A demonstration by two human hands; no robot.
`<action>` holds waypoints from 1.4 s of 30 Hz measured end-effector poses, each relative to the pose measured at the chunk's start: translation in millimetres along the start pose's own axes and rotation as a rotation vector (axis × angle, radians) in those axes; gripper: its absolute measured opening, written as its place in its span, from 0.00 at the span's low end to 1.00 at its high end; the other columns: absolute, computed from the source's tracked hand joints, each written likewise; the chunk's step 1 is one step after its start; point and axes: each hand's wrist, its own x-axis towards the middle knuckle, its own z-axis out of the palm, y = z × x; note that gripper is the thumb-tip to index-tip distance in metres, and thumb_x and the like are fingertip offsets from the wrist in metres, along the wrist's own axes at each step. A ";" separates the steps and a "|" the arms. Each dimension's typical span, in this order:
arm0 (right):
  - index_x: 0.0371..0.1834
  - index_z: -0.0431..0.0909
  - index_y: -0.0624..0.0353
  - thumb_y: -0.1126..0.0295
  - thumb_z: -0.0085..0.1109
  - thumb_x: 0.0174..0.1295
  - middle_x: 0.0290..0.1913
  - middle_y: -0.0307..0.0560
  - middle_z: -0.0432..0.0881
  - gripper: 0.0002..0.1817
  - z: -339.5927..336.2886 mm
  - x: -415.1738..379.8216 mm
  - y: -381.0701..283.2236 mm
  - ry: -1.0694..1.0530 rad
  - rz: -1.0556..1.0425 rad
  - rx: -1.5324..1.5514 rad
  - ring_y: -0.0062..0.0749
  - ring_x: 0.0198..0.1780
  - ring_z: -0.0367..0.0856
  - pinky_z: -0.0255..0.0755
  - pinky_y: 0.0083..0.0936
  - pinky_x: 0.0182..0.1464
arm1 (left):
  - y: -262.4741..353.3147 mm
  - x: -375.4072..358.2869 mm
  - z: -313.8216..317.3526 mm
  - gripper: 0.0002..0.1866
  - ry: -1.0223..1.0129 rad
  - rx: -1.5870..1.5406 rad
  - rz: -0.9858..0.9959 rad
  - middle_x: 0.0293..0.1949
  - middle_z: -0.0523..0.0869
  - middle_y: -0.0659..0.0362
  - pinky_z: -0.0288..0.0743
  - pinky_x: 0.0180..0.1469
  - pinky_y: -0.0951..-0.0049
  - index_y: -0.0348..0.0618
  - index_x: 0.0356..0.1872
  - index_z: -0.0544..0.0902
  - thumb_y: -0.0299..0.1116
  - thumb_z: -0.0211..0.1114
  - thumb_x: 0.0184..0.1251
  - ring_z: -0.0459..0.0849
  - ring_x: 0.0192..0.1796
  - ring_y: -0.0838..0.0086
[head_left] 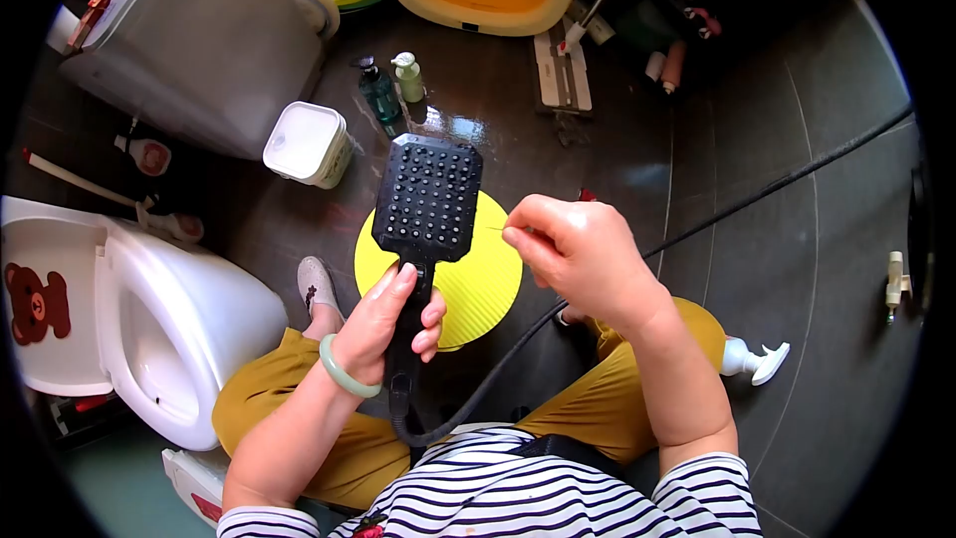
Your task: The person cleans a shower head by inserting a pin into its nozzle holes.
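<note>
My left hand (383, 329), with a pale green bangle at the wrist, is closed around the handle of a black shower head (428, 194). Its square face, dotted with rows of small grey nozzles, is turned up toward me. From the handle's lower end a black hose (518, 349) loops off to the right. Just right of the shower head and apart from it, my right hand (583, 254) pinches a thin needle-like piece (496, 229) between thumb and forefinger. The piece is too fine to make out fully. Below both hands is a round yellow ribbed surface (473, 289).
A white toilet (234, 309) stands at the left. Ahead on the dark tiled floor are a white-lidded tub (304, 144), a dark pump bottle (378, 90) and a green pump bottle (407, 78). A white spray bottle (752, 359) lies by my right knee.
</note>
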 end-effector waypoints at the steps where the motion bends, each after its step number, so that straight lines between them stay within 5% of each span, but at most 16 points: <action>1: 0.34 0.80 0.61 0.70 0.61 0.67 0.22 0.44 0.81 0.06 1.8 -0.2 -1.0 -0.007 -0.039 0.013 0.25 0.20 0.79 0.71 0.21 0.25 | -0.4 -0.9 2.0 0.17 -0.061 -0.030 -0.013 0.29 0.74 0.62 0.75 0.28 0.74 0.52 0.52 0.67 0.53 0.47 0.81 0.73 0.23 0.78; 2: 0.36 0.82 0.58 0.66 0.62 0.65 0.29 0.52 0.85 0.07 1.0 -0.2 -2.8 -0.046 0.022 0.023 0.49 0.33 0.85 0.77 0.38 0.35 | -1.9 -1.4 5.2 0.18 -0.064 -0.003 0.000 0.28 0.73 0.62 0.74 0.28 0.73 0.50 0.52 0.67 0.54 0.47 0.81 0.72 0.22 0.78; 12: 0.37 0.81 0.58 0.65 0.62 0.65 0.29 0.52 0.85 0.08 0.8 2.7 -6.2 -0.059 0.018 -0.034 0.49 0.33 0.85 0.77 0.37 0.36 | -4.5 -1.2 0.6 0.22 -0.191 -0.031 0.035 0.30 0.76 0.59 0.77 0.28 0.74 0.51 0.64 0.62 0.51 0.50 0.80 0.75 0.22 0.75; 21: 0.37 0.81 0.58 0.65 0.61 0.66 0.28 0.51 0.85 0.08 0.2 1.8 -5.7 -0.075 0.015 -0.059 0.48 0.33 0.86 0.78 0.37 0.36 | -4.0 -2.0 2.3 0.23 -0.184 -0.025 0.038 0.29 0.76 0.59 0.76 0.28 0.74 0.50 0.64 0.62 0.52 0.51 0.80 0.75 0.22 0.75; 23: 0.34 0.80 0.60 0.69 0.62 0.67 0.20 0.45 0.79 0.07 3.6 1.2 -3.7 0.015 -0.072 -0.023 0.29 0.19 0.79 0.70 0.23 0.24 | -4.0 -2.1 1.9 0.23 -0.183 -0.023 0.035 0.30 0.76 0.59 0.76 0.28 0.74 0.51 0.63 0.62 0.52 0.51 0.80 0.75 0.22 0.75; 42: 0.34 0.81 0.59 0.68 0.62 0.66 0.20 0.46 0.80 0.07 2.7 0.9 -4.7 0.004 -0.071 -0.051 0.33 0.21 0.80 0.71 0.25 0.26 | -4.4 -2.9 2.9 0.23 -0.182 -0.038 0.021 0.29 0.75 0.59 0.76 0.28 0.74 0.52 0.64 0.62 0.53 0.51 0.79 0.75 0.22 0.75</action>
